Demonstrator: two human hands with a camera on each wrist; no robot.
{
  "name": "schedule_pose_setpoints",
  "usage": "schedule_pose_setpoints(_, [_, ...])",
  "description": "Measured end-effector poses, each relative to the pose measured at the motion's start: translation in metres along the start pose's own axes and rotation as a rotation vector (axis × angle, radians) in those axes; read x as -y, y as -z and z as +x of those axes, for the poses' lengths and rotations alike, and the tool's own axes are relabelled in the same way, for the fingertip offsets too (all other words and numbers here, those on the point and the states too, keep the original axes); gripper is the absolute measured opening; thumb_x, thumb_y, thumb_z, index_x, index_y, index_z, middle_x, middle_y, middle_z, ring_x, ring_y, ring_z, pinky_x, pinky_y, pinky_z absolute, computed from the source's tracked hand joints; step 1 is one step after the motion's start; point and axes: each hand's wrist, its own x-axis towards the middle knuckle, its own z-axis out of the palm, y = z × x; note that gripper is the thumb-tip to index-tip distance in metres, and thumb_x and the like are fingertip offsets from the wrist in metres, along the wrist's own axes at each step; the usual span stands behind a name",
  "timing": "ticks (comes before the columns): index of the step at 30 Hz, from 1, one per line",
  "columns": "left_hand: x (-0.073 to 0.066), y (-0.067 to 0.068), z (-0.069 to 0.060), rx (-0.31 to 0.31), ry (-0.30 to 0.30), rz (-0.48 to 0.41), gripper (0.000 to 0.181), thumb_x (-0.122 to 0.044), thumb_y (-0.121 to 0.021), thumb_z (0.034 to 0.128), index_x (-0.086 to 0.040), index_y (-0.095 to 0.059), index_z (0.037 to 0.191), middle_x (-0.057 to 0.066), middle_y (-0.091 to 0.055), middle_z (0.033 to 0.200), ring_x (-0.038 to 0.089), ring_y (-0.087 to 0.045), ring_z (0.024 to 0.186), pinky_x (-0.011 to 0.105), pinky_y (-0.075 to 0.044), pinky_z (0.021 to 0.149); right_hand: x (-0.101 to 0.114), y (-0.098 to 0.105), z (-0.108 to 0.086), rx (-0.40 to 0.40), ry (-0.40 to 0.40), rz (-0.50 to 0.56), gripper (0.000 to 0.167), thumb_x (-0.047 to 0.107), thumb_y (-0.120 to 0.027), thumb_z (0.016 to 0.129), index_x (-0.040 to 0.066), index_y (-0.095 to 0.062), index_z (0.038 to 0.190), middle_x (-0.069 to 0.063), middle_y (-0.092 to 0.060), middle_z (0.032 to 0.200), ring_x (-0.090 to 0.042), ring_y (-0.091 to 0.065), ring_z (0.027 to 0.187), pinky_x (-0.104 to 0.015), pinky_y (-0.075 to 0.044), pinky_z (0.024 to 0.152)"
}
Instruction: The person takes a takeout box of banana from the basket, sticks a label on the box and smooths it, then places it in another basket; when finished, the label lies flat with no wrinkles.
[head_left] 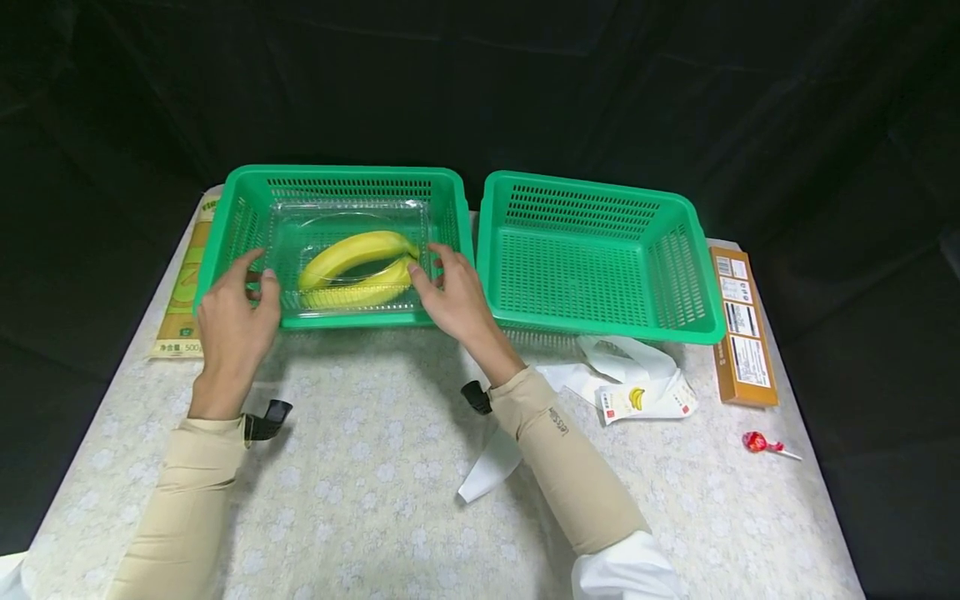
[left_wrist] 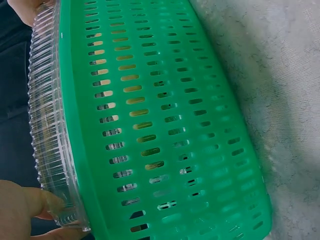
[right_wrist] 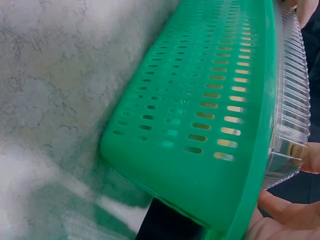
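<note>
In the left green basket (head_left: 335,172) lie two yellow bananas (head_left: 358,250) inside a clear plastic box (head_left: 288,218). The left hand (head_left: 238,318) pinches the box's left end between thumb and fingers; the right hand (head_left: 459,296) grips its right end. Seen from the left wrist, the clear ribbed box (left_wrist: 47,120) rises above the basket rim, with the left hand (left_wrist: 25,210) at its near corner. From the right wrist, the right hand (right_wrist: 292,205) holds the near corner of the box (right_wrist: 292,100).
An empty green basket (head_left: 570,279) stands to the right. Around the baskets lie a green-and-brown packet (head_left: 180,312), an orange-brown box (head_left: 744,325), a white strap with a banana label (head_left: 648,398) and a red lollipop (head_left: 755,442).
</note>
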Motion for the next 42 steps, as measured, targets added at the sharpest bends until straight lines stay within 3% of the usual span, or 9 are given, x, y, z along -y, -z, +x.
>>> schedule_pose_setpoints(15, [0.002, -0.001, 0.000, -0.002, 0.007, -0.009, 0.042, -0.026, -0.048, 0.1021, -0.008, -0.061, 0.138, 0.024, -0.073, 0.111, 0.038, -0.070, 0.088, 0.055, -0.046, 0.075, -0.002, 0.000, -0.001, 0.005, -0.006, 0.009, 0.056, 0.038, -0.049, 0.105, 0.008, -0.042, 0.151, -0.017, -0.056, 0.134, -0.028, -0.061, 0.106, -0.042, -0.054, 0.081])
schedule_pose_setpoints(24, [-0.004, 0.005, -0.004, -0.069, 0.015, -0.077, 0.039, -0.027, -0.052, 0.1011, -0.011, -0.065, 0.134, 0.020, -0.073, 0.118, 0.035, -0.072, 0.091, 0.041, -0.047, 0.076, 0.007, 0.010, -0.008, -0.012, -0.007, 0.036, 0.057, 0.041, -0.051, 0.103, 0.013, -0.042, 0.152, -0.013, -0.055, 0.135, -0.023, -0.060, 0.105, -0.038, -0.053, 0.077])
schedule_pose_setpoints(42, [-0.009, 0.009, -0.007, -0.102, 0.000, -0.104, 0.038, -0.027, -0.053, 0.1010, -0.011, -0.067, 0.132, 0.019, -0.074, 0.116, 0.035, -0.071, 0.089, 0.045, -0.047, 0.079, 0.011, 0.017, -0.015, -0.042, 0.046, 0.049, 0.055, 0.038, -0.054, 0.102, 0.011, -0.045, 0.149, -0.015, -0.058, 0.132, -0.027, -0.063, 0.105, -0.042, -0.054, 0.082])
